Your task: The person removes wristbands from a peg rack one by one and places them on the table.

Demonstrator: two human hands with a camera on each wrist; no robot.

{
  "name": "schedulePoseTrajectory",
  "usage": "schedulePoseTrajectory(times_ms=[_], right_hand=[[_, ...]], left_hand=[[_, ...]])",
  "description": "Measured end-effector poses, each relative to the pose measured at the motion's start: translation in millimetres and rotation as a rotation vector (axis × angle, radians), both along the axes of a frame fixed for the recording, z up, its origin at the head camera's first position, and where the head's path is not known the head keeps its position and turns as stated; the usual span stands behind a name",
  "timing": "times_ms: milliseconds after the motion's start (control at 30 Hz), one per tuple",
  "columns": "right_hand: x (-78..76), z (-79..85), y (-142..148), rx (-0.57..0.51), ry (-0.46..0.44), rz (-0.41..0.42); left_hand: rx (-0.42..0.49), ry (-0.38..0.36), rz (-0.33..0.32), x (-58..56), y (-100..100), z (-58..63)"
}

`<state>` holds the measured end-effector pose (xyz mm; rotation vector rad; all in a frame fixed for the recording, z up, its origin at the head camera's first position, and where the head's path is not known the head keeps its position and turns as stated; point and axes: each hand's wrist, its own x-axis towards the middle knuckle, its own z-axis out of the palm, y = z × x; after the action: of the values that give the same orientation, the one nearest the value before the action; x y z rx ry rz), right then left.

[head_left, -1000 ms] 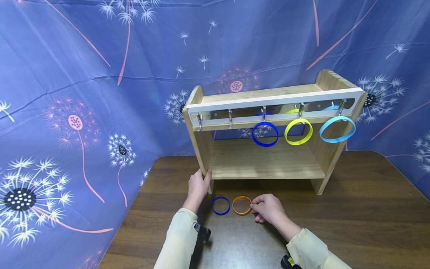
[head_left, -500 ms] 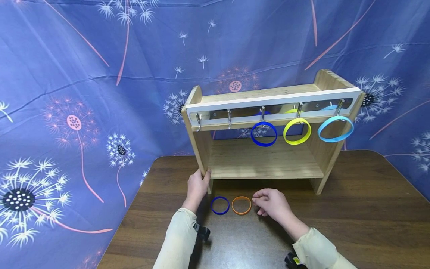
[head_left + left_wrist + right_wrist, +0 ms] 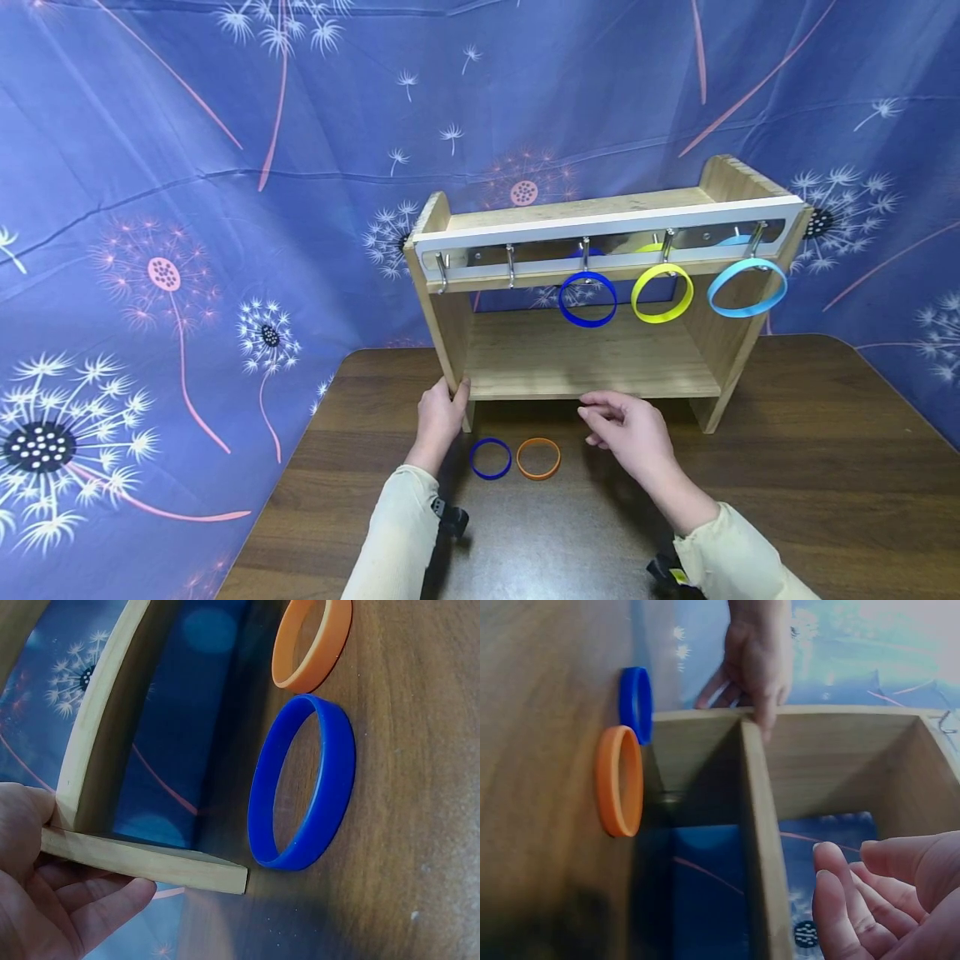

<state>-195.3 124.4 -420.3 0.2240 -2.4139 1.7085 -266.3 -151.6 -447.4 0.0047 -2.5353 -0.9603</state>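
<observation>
A makeshift recording corner, by the look of it — whether inside a home, a lab or an office cannot be told. A blue cloth [image 3: 300, 108] printed with white and pink dandelions hangs creased along the far side and the left, like a studio backdrop. A brown wood-grain counter [image 3: 825, 458] with rounded far corners meets it, bearing a small wooden rack [image 3: 585, 358] with metal hooks [image 3: 511, 267]. Black cameras [image 3: 452, 518] worn on both wrists point the same way — towards a filming set-up.
</observation>
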Motion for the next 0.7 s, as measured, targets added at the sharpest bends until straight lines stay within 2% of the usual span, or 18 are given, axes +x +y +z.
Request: schedulePoseTrajectory(times_ms=[700], right_hand=[[1.6, 52.5, 15.8, -0.103, 0.206, 0.012]], left_hand=[[0.008, -0.006, 0.001, 1.1, 0.5, 1.3]])
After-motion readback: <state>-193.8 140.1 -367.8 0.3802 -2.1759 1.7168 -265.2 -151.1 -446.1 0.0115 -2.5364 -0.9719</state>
